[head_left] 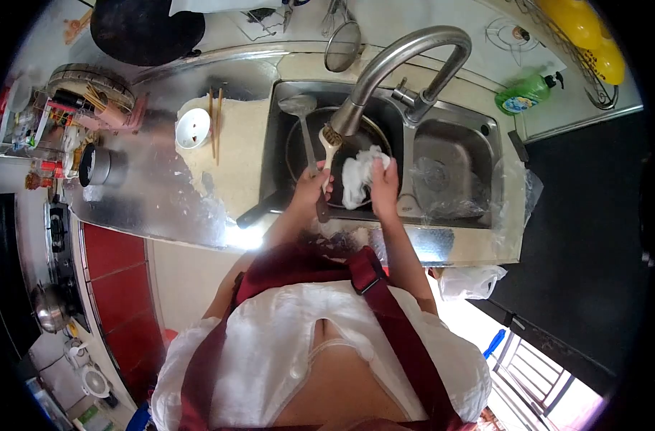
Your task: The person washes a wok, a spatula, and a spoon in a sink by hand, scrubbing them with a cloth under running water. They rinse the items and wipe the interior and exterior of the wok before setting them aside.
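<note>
Over the left sink basin, my left hand is closed around the handles of a pot brush and a long metal ladle. The brush's bristles point up, just under the faucet head. My right hand grips a white cloth, which hangs crumpled to the left of the fingers. Beneath both hands a dark wok lies in the basin, its black handle sticking out over the front left edge. The hands are apart.
Chopsticks and a white bowl stand on the left counter. The right basin holds a clear plastic bag. A curved faucet arches above the sink. At the back right is a green soap bottle.
</note>
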`<state>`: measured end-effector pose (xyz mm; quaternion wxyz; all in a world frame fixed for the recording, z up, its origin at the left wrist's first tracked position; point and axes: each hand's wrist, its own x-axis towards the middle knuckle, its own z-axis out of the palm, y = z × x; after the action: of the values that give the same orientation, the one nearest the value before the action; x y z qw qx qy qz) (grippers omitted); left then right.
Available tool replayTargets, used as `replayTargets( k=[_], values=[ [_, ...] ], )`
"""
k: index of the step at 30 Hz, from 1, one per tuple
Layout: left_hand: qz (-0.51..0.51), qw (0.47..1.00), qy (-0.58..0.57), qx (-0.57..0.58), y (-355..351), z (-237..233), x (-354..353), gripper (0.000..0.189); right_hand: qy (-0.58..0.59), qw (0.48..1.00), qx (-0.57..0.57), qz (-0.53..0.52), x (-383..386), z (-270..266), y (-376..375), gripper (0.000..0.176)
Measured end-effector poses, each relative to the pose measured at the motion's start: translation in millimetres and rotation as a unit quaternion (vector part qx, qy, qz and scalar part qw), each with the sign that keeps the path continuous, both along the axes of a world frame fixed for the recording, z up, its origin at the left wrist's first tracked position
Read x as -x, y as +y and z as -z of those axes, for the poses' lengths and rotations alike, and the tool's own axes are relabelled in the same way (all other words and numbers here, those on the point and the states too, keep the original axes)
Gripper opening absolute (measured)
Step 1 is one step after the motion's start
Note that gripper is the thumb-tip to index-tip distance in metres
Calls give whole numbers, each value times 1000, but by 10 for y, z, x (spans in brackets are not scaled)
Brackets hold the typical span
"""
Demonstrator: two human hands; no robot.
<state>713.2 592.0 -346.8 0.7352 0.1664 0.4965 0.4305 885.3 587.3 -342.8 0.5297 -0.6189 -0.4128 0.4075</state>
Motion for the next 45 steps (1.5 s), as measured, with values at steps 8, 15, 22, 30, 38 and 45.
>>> replayTargets(
  k=[8, 15, 22, 30, 38, 45],
  values=[
    [69, 974, 213, -38, -238, 152, -84, 24, -340, 935, -49, -90, 480, -42, 449, 35],
    [102, 960, 249, -77, -395, 97, 52, 25, -311, 932, 185, -33, 252, 243, 901, 43],
    [84, 969, 213, -90, -481, 63, 113, 26, 294, 912, 234, 163, -70, 1137, 778, 49],
    [89, 987, 134, 23, -345, -142, 95, 24, 516, 843, 95, 116, -331, 1024, 488, 39],
    [82, 994, 71, 27, -327, -179, 95, 25, 516, 843, 22, 152, -541, 1102, 413, 42],
    [76, 997, -8, 24, -171, -267, 35, 24, 338, 940, 29, -9, 588, 47, 109, 34]
  ],
)
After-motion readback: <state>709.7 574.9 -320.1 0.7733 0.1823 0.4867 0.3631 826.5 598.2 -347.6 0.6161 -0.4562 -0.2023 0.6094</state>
